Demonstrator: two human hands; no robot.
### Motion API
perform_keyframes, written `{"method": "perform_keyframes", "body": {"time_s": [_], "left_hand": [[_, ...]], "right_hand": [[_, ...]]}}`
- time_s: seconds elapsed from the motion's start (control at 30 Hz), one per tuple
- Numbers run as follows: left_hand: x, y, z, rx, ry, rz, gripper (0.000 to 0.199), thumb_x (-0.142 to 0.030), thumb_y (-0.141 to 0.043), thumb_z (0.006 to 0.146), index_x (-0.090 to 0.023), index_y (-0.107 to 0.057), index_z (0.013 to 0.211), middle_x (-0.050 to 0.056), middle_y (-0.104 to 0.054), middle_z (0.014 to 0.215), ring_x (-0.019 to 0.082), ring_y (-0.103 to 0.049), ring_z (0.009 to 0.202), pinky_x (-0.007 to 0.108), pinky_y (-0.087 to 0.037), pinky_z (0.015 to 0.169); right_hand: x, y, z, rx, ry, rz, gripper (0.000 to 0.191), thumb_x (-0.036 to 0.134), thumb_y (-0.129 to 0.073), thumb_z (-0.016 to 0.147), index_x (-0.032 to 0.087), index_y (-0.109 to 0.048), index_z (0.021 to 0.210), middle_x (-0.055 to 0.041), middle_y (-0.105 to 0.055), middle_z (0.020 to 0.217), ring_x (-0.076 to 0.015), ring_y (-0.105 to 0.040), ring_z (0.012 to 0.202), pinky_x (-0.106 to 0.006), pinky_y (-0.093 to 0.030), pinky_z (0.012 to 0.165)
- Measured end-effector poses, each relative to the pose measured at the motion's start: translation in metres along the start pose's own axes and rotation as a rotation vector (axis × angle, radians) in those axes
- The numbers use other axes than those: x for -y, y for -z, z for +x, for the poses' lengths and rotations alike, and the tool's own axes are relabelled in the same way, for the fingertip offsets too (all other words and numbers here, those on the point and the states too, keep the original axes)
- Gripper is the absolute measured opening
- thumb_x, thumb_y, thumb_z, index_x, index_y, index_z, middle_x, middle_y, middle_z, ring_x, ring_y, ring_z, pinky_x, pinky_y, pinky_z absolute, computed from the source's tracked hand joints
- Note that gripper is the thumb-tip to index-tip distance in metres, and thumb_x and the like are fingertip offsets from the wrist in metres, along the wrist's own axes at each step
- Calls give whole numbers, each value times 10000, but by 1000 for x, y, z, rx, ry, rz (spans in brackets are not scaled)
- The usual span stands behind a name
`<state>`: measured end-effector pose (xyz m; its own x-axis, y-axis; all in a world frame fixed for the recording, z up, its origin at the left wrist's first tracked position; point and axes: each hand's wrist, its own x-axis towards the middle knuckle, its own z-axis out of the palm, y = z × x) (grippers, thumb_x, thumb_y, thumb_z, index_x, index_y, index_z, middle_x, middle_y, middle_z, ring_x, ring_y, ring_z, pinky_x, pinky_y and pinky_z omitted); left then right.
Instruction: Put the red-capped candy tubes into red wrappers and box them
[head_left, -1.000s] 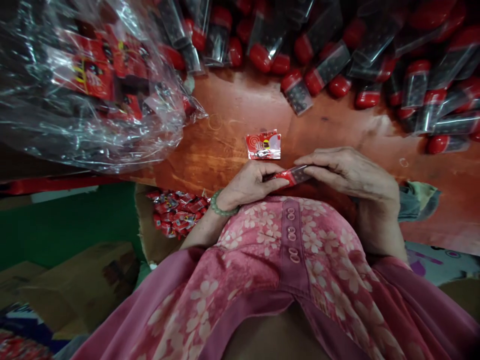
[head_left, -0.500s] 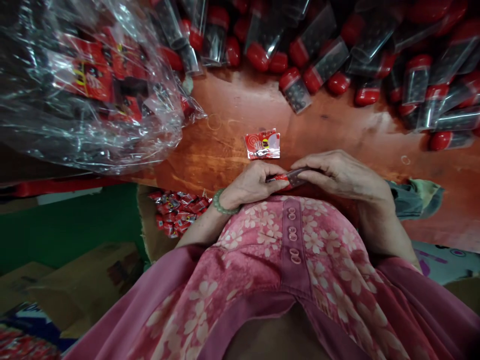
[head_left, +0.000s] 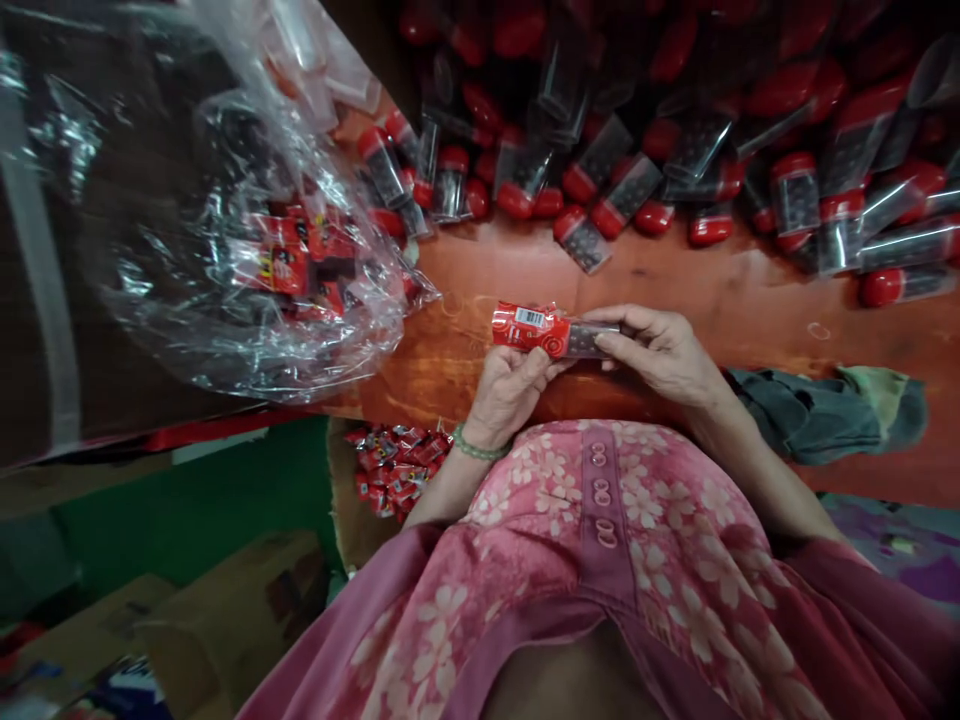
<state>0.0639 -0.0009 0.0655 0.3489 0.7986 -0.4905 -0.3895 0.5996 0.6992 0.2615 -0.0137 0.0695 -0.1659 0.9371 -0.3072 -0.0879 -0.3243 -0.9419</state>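
Observation:
My left hand (head_left: 517, 388), with a green bead bracelet at its wrist, pinches a red printed plastic sleeve (head_left: 517, 336) from below. The sleeve bears a white barcode and reaches over the left end of a clear tube (head_left: 589, 339) filled with dark round balls. My right hand (head_left: 660, 352) grips the tube's right end between thumb and fingers. Both hands are just above the wooden table (head_left: 442, 370), near its front edge. Whether a separate red packet lies behind the sleeve, I cannot tell.
Many red-capped clear tubes (head_left: 585, 240) are heaped at the back. A clear plastic bag (head_left: 225, 330) with red sleeves stands at left. A carton of red packets (head_left: 394, 470) sits below the table edge. Dark cloth (head_left: 810, 410) lies right of my right arm.
The tube and sleeve have been lifted away from my body and turned, so the barcode now shows. The red packet seen lying on the table is no longer distinguishable. The camera view has shifted.

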Motion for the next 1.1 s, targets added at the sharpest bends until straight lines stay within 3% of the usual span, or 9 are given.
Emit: {"method": "perform_keyframes", "body": {"time_s": [0.17, 0.27, 0.47, 0.63, 0.7, 0.77, 0.9, 1.0, 1.1], "left_hand": [[1, -14, 4, -87, -31, -66, 421, -469, -909, 670, -164, -775, 927, 102, -793, 1105, 283, -642, 1300, 412, -498, 1140], [7, -18, 7, -123, -87, -46, 430, -514, -884, 687, -160, -772, 902, 92, -801, 1067, 258, -673, 1247, 352, -536, 1072], [16, -23, 15, -191, -147, 126, 582, -706, -775, 695, -162, -731, 896, 106, -792, 1081, 215, -737, 1011, 273, -589, 758], [2, -24, 14, -171, -210, 134, 610, -684, -754, 736, -181, -699, 1077, 121, -754, 1193, 226, -709, 1105, 291, -574, 803], [0, -25, 11, -154, -192, 120, 587, -685, -731, 759, -183, -695, 1061, 113, -761, 1153, 222, -714, 1049, 297, -569, 781], [0, -28, 9, -127, -156, 129, 577, -705, -704, 769, -182, -691, 1012, 92, -766, 1049, 183, -699, 872, 278, -541, 685], [6, -37, 6, -84, -108, 97, 552, -696, -740, 738, -175, -680, 910, -7, -632, 721, 73, -459, 572, 226, -408, 540], [11, -40, 5, -56, -73, 37, 535, -669, -787, 706, -161, -677, 833, -33, -535, 655, 55, -374, 561, 213, -359, 547], [14, -40, 4, -51, -47, 13, 521, -649, -801, 700, -160, -689, 837, -6, -595, 735, 72, -428, 627, 224, -377, 601]], "right_hand": [[-10, -12, -2, -4, -34, 139, 394, 442, -799, 811, 217, -737, 1128, -30, -777, 1097, -112, -690, 737, -268, -619, 715], [-18, -22, -2, -54, -44, 205, 446, 478, -837, 757, 215, -712, 1094, -10, -780, 994, -102, -694, 675, -275, -633, 714], [-15, -43, 3, -139, -18, 285, 496, 539, -844, 725, 211, -656, 1045, 8, -752, 838, -129, -721, 672, -292, -637, 687], [-10, -47, 8, -65, -10, 338, 500, 488, -857, 724, 222, -598, 1059, 32, -731, 810, -106, -703, 643, -262, -616, 673], [-10, -46, 8, -56, 3, 333, 488, 456, -859, 729, 226, -577, 1055, 39, -728, 810, -97, -699, 642, -245, -608, 668], [-10, -44, 6, -58, 21, 316, 466, 446, -849, 745, 233, -554, 1036, 44, -724, 804, -98, -698, 644, -237, -604, 653], [-8, -41, 4, -89, 57, 302, 499, 476, -846, 744, 257, -493, 1021, 59, -704, 800, -100, -684, 609, -228, -592, 590], [-9, -40, 5, -126, 58, 282, 534, 481, -866, 715, 263, -476, 1007, 64, -692, 824, -85, -655, 579, -212, -573, 554], [-13, -40, 7, -161, 47, 272, 564, 474, -902, 655, 263, -487, 973, 64, -695, 818, -84, -631, 566, -216, -567, 550]]}}
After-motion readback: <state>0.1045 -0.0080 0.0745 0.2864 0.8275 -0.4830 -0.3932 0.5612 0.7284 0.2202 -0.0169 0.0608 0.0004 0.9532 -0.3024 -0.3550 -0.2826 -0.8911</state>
